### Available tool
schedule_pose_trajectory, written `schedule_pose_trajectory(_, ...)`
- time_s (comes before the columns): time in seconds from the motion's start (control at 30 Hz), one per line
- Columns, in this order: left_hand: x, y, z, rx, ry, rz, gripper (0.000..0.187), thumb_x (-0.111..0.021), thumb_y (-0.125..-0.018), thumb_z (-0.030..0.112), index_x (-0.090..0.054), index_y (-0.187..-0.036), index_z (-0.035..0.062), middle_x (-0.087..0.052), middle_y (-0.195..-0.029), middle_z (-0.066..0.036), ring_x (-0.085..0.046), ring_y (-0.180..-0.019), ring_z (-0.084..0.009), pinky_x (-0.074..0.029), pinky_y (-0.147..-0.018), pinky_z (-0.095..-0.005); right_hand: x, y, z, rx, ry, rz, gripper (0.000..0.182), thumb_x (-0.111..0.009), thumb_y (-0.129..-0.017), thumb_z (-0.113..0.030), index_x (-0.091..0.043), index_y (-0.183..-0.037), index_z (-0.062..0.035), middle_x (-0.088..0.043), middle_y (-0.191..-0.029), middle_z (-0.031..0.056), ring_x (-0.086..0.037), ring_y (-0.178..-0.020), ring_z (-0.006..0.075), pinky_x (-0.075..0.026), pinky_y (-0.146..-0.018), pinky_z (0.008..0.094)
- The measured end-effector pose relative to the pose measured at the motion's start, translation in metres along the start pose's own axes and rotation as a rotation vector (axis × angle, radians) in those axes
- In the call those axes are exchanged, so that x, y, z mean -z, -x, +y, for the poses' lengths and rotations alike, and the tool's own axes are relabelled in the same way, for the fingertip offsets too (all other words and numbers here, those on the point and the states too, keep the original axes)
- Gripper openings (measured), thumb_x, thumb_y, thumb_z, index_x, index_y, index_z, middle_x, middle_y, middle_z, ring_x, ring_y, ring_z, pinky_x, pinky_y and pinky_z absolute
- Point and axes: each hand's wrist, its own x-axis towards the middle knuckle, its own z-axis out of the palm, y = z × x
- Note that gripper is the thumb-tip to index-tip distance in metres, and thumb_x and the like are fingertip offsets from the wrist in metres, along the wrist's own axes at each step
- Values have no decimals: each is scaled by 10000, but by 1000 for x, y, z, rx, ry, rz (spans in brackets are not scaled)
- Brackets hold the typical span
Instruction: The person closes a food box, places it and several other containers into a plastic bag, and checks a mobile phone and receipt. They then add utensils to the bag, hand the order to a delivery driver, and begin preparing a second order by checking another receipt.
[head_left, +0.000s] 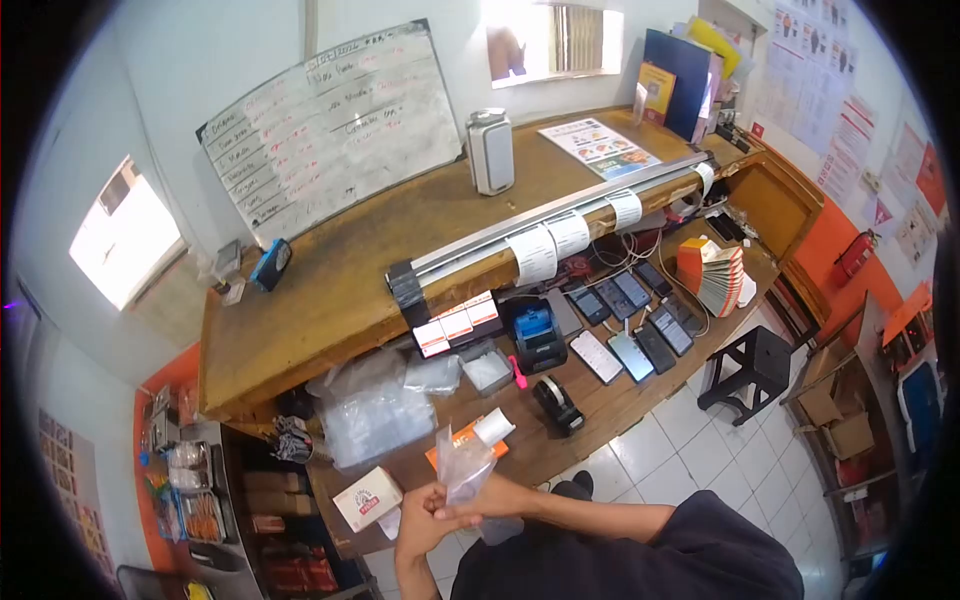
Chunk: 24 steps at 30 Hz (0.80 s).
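In front of my body, both hands are together at the lower middle of the view, around a clear plastic bag [466, 468] that stands up above the fingers. My left hand [422, 518] is closed with its fingers bent at the bag's lower part. From the right, my right hand [488, 503] grips the bag too, and partly hides behind it. Just beyond the bag, an orange packet [455, 440] and a small white roll [493, 427] lie on the desk. Left of my hands sits a cream box [367, 498] with red print.
A pile of clear plastic bags [378, 420] covers the desk's left part. A tape dispenser [558, 402], a blue-and-black label printer [538, 335] and several phones [628, 355] stand or lie further right. A raised wooden counter [330, 335] runs behind; a black stool [750, 370] is at right.
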Motion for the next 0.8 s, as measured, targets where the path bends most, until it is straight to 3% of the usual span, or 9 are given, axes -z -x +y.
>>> schedule_pose_trajectory(0.1, 47, 35, -36, 27, -383, 393, 116, -654, -767, -80, -584, -812, 1, -610, -726, -28, -582, -654, -82, -462, -555, -227, 10, 11, -13, 164, 535, -129, 410, -795, -808, -384, -670, -893, -3, -672, -832, 148, -645, -817, 246, -502, -751, 380)
schedule_pose_trajectory(0.17, 119, 73, -86, -170, -653, 944, 174, -548, -728, -140, -511, -731, 30, -467, -655, 22, -512, -630, -84, -413, -550, -254, 39, 15, -39, -47, 665, 187, 148, -638, -802, -132, -664, -803, 14, -653, -761, 198, -628, -698, 300, -484, -672, 423)
schedule_pose_trajectory(0.2, 140, 95, -92, -87, -341, 961, 191, -540, -694, -138, -461, -714, 34, -378, -622, 14, -485, -595, -139, -413, -569, -286, 60, 18, -47, 32, 573, 335, 115, -611, -797, -81, -604, -746, 22, -651, -769, 212, -640, -691, 301, -476, -642, 406)
schedule_pose_trajectory(0.3, 124, 90, -85, 52, -964, 942, 213, -586, -670, -92, -515, -837, 19, -458, -730, -64, -560, -728, -257, -462, -691, -359, 62, 13, -50, 127, 563, 490, 185, -595, -781, -28, -454, -672, 22, -546, -618, 181, -593, -609, 293, -455, -608, 365)
schedule_pose_trajectory(0.43, 30, 38, 6, -235, -1023, 579, 809, -721, -690, 30, -412, -1437, 27, -437, -1382, -243, -446, -1268, -411, -334, -1109, -451, 66, -7, -83, 46, 598, 198, 245, -686, -792, -65, -467, -697, -7, -473, -596, 119, -493, -595, 228, -419, -584, 371)
schedule_pose_trajectory(0.5, 3, 11, 13, -418, -982, 499, 763, -700, -761, 29, -384, -1455, 39, -556, -1253, -214, -531, -1179, -397, -415, -1030, -485, 58, -9, -88, 90, 673, 118, 234, -720, -801, -77, -496, -764, -17, -486, -657, 108, -491, -639, 225, -422, -604, 384)
schedule_pose_trajectory(0.6, 24, -14, -19, -50, -966, 431, 701, -611, -820, 3, -357, -1472, 51, -635, -1057, -188, -647, -973, -337, -528, -858, -441, 39, -9, -104, 360, 1031, 309, 246, -693, -801, -35, -543, -993, -4, -586, -982, 194, -595, -936, 399, -484, -751, 456)
schedule_pose_trajectory(0.7, 36, -23, -32, -99, -581, 551, 644, -545, -866, -31, -341, -1471, 52, -639, -893, -219, -624, -776, -404, -474, -736, -492, 3, -5, -125, 427, 882, 415, 189, -658, -812, -7, -549, -967, 5, -563, -1026, 200, -586, -975, 391, -482, -788, 471)
schedule_pose_trajectory(0.8, 16, 2, 15, 16, -11, 372, 669, -523, -829, -87, -340, -1448, 88, -649, -923, -163, -641, -817, -281, -501, -758, -380, 4, -34, -36, -50, 886, -104, 325, -695, -774, -64, -616, -1075, 29, -640, -1066, 238, -628, -999, 418, -508, -836, 467)
